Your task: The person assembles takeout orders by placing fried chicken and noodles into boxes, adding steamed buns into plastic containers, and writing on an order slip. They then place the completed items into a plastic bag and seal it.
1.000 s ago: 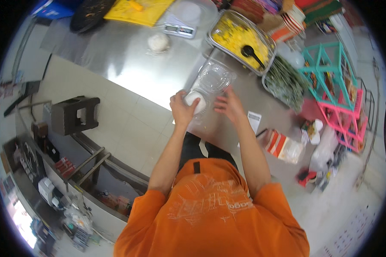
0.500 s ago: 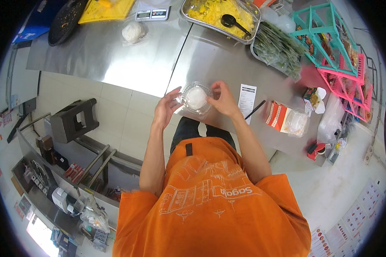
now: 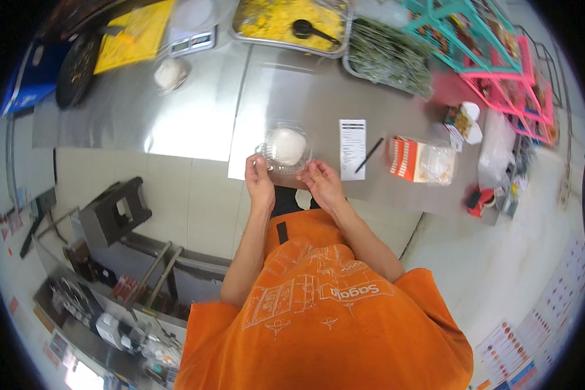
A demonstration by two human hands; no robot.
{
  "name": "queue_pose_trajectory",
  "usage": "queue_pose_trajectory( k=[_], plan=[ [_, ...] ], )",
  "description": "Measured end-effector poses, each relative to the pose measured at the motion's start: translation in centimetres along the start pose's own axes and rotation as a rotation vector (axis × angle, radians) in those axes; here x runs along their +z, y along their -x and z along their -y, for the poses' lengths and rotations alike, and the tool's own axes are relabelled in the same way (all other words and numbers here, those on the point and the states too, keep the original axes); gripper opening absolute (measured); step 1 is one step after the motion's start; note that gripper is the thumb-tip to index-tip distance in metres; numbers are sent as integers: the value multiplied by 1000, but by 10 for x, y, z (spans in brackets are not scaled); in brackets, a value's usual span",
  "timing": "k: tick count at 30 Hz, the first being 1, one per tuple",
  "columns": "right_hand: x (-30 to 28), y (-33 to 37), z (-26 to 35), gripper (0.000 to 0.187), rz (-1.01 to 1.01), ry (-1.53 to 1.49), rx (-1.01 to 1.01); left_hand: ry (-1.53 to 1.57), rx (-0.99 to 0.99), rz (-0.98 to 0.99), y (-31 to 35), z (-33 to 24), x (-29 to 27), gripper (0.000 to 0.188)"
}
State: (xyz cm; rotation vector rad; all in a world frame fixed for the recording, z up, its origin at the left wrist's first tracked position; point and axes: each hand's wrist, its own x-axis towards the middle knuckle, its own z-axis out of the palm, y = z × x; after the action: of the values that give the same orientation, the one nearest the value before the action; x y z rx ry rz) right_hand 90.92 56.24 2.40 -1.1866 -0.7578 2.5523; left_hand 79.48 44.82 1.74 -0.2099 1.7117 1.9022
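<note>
A clear plastic clamshell container [image 3: 309,138] with a white rounded mound, likely rice [image 3: 287,146], inside it lies by the near edge of the steel table. On its near left corner, the thumb and fingers of my left hand [image 3: 260,184] are closed in a pinch. My right hand [image 3: 324,185] pinches the near right part of the rim. A printed paper slip [image 3: 353,149] and a black pen [image 3: 369,155] lie to the right of the container.
Farther right are an orange-and-white box [image 3: 403,159] with a wrapped item, an open food carton [image 3: 463,123] and a red tape dispenser [image 3: 480,200]. Along the back stand a tray of yellow food [image 3: 266,26], green leaves [image 3: 387,58], a scale [image 3: 192,43] and another wrapped white mound [image 3: 169,74].
Both hands have come from the container's sides to its near rim, fingers now closed on it. My view has shifted, so the table's things sit farther left.
</note>
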Motion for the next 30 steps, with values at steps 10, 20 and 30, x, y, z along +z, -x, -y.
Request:
queue_pose_trajectory(
  k=[10,20,30],
  plan=[
    [-4,102,141,16,321,146,-364,293,-8,318,73,-53,109,7],
    [-276,251,250,27,195,267,-535,36,-192,918,232,9,324,126],
    [-585,283,342,38,-1330,757,-507,-48,-483,929,293,81,430,102]
  ],
)
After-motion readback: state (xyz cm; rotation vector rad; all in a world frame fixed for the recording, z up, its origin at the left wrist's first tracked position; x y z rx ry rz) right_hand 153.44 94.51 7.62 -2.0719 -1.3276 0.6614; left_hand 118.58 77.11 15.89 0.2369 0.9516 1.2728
